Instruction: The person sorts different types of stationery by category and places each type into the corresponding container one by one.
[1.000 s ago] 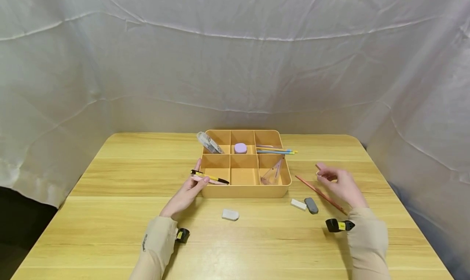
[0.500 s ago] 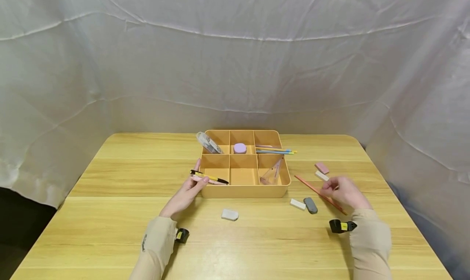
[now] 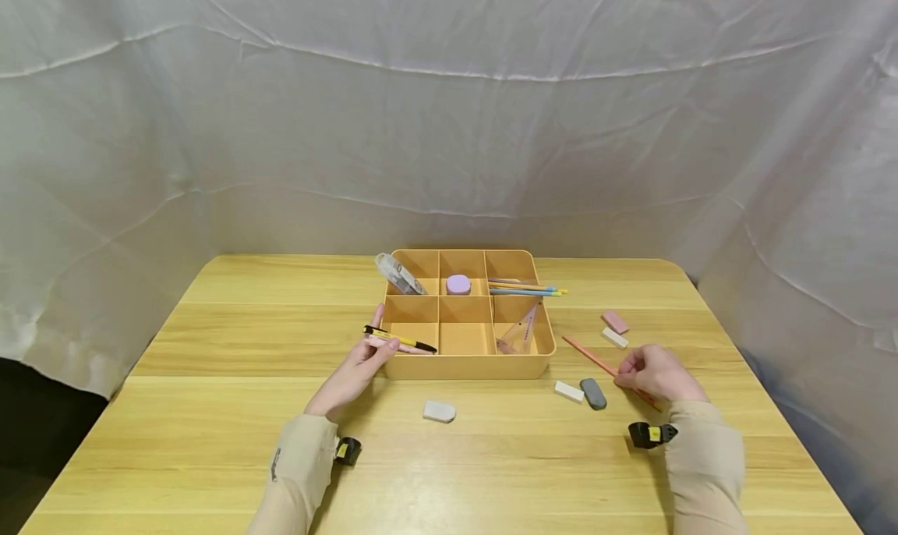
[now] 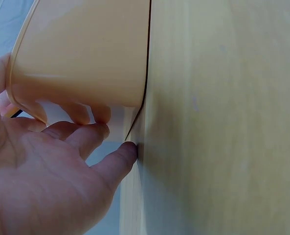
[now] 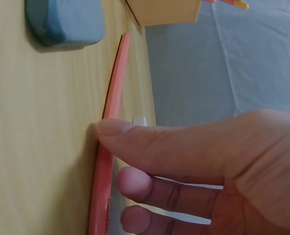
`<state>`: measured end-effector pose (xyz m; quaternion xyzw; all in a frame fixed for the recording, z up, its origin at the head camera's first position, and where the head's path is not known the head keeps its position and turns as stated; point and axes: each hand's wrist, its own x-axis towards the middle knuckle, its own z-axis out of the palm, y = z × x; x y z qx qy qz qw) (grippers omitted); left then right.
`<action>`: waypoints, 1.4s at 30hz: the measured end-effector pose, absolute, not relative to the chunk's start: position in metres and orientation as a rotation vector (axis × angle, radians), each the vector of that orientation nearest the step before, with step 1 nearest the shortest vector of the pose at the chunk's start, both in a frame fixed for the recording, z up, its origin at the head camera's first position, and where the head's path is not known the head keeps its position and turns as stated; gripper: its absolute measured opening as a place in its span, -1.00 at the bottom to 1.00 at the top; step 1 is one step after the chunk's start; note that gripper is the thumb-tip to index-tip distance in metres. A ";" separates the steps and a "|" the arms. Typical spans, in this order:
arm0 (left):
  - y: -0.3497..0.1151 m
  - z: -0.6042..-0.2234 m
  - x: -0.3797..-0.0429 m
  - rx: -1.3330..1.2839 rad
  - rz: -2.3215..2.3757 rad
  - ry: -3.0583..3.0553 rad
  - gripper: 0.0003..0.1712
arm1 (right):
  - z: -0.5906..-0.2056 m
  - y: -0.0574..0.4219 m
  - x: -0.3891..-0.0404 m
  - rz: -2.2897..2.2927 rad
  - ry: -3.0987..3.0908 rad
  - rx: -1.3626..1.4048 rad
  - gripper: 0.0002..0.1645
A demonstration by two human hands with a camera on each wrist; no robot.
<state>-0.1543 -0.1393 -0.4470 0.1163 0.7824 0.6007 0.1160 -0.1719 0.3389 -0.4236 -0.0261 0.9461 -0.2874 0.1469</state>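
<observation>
My left hand point(image 3: 358, 375) is at the left side of the orange organizer box point(image 3: 470, 367), its thumb by the rim. Between thumb and fingers it holds a yellow-and-black pen point(image 3: 414, 341) and a pale pink pen-like stick, which reach over the front left compartment. In the left wrist view its fingers point(image 4: 86, 139) lie along the box's outer wall. At the right, my right hand point(image 3: 659, 373) pinches a coral-red pencil point(image 3: 588, 354) around its middle. In the right wrist view the thumb lies on the pencil point(image 5: 116, 93), with the other fingers curled beside it.
A grey eraser point(image 3: 593, 394) and white eraser point(image 3: 569, 391) lie left of the pencil. Beyond it lie pink point(image 3: 615, 321) and white point(image 3: 615, 338) blocks. A pale eraser point(image 3: 439, 411) sits before the box, which holds pencils point(image 3: 526, 289), a set square point(image 3: 521, 332) and a lilac piece point(image 3: 459, 285).
My right hand has moved down and toward me from the pink and white blocks to the red pencil, which it now pinches. The left hand has stayed in place.
</observation>
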 end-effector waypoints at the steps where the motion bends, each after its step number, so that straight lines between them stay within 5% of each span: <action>1: -0.139 -0.447 -0.154 0.343 1.759 2.291 -0.12 | -0.424 0.339 -0.172 -0.826 2.724 -0.067 -0.84; 12: -0.139 -0.447 -0.153 0.322 1.744 2.294 -0.12 | -0.427 0.340 -0.174 -0.771 2.749 -0.029 -0.85; 18: -0.142 -0.448 -0.153 0.368 1.733 2.336 -0.38 | -0.428 0.340 -0.174 -0.738 2.761 -0.038 -0.84; 25: -0.141 -0.447 -0.153 0.349 1.698 2.352 -0.22 | -0.429 0.339 -0.175 -0.699 2.792 -0.095 -0.87; 35: -0.143 -0.449 -0.154 0.378 1.738 2.348 -0.53 | -0.430 0.338 -0.175 -0.686 2.800 -0.094 -0.87; 42: -0.141 -0.448 -0.153 0.365 1.736 2.333 -0.33 | -0.428 0.336 -0.175 -0.748 2.806 -0.081 -0.83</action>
